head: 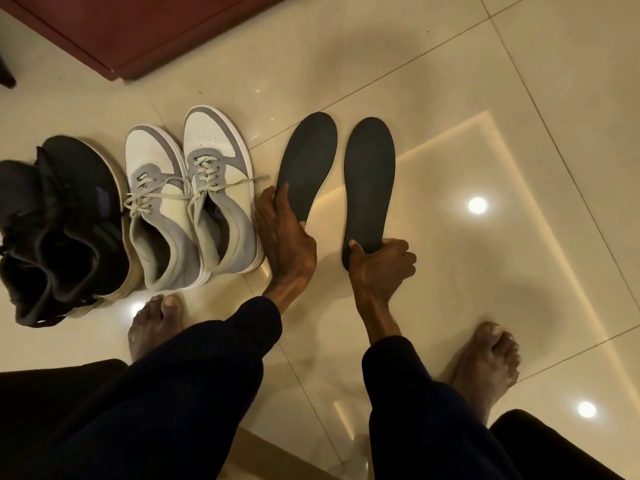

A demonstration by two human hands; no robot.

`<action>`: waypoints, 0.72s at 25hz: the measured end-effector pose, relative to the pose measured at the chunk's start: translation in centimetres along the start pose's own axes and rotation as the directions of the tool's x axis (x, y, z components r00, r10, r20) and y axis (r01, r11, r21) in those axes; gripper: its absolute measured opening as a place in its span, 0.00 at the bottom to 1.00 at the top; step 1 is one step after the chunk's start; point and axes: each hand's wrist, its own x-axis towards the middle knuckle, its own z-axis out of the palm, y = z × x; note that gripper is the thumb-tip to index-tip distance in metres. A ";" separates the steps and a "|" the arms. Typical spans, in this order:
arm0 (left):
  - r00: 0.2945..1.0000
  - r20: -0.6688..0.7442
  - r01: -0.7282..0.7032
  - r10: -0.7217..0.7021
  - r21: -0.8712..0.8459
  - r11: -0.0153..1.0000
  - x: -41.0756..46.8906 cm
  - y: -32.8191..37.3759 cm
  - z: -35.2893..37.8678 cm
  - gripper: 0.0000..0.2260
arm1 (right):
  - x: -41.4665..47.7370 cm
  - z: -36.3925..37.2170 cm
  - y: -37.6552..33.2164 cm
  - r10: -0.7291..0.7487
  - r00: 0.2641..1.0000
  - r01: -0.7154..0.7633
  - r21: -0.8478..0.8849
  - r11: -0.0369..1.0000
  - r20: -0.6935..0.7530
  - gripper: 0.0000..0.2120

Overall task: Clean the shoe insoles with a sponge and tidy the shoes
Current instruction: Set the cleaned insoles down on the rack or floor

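Two dark insoles lie side by side on the tiled floor, toes pointing away from me. My left hand [285, 233] grips the left insole [308, 157] at its heel half, thumb on one edge and fingers on the other. My right hand [379, 259] pinches the heel end of the right insole [370, 178]. To the left stands a pair of white and grey sneakers [188, 199] with loose laces. Further left sits a pair of black shoes [65, 220]. No sponge is in view.
A dark red wooden cabinet [145, 29] stands on the floor at the top left. My bare feet [485, 362] rest on the glossy cream tiles [485, 133], which spread out to the right of the insoles. Dark cushions fill the bottom corners.
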 end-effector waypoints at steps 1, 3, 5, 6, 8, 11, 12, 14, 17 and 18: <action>0.999 0.034 -0.016 0.014 0.055 0.998 0.1 -0.5 0.2 0.36 | 0.2 0.2 0.1 0.010 1.000 -0.010 0.009 1.000 -0.011 0.30; 0.998 0.057 -0.037 0.028 0.170 0.985 0.0 -0.9 0.3 0.39 | 0.4 0.4 0.5 0.008 1.000 -0.007 0.027 1.000 -0.016 0.27; 0.998 0.057 0.009 -0.021 0.213 0.977 0.4 -0.3 0.1 0.41 | 0.5 0.2 1.0 -0.018 0.999 0.021 0.097 0.995 -0.029 0.22; 0.996 0.078 0.037 -0.053 0.186 0.982 0.4 0.0 0.0 0.41 | 0.4 -0.1 1.1 -0.024 0.999 0.027 0.150 0.988 -0.022 0.18; 0.983 0.153 0.114 -0.106 -0.046 0.992 0.3 0.6 -0.4 0.37 | 0.1 -0.8 1.3 -0.047 0.999 0.046 0.225 0.973 -0.001 0.13; 0.949 0.268 0.264 -0.166 -0.386 0.884 0.3 1.0 -1.7 0.27 | -0.1 -1.7 1.4 -0.049 0.999 0.042 0.287 0.957 0.019 0.12; 0.932 0.309 0.311 -0.189 -0.413 0.856 0.3 1.3 -2.4 0.25 | -0.1 -2.0 1.2 -0.044 0.999 0.033 0.296 0.954 0.031 0.13; 0.892 0.405 0.390 -0.200 -0.465 0.795 0.4 1.8 -4.0 0.22 | -0.4 -3.3 0.5 -0.052 0.997 0.029 0.311 0.950 0.065 0.11; 0.878 0.426 0.438 -0.217 -0.534 0.723 -0.1 2.6 -8.0 0.21 | -2.8 -6.9 -1.6 -0.100 0.984 0.039 0.371 0.928 0.145 0.06; 0.883 0.410 0.440 -0.229 -0.551 0.709 -0.5 3.1 -9.6 0.21 | -3.8 -8.3 -2.2 -0.117 0.980 0.048 0.380 0.924 0.160 0.06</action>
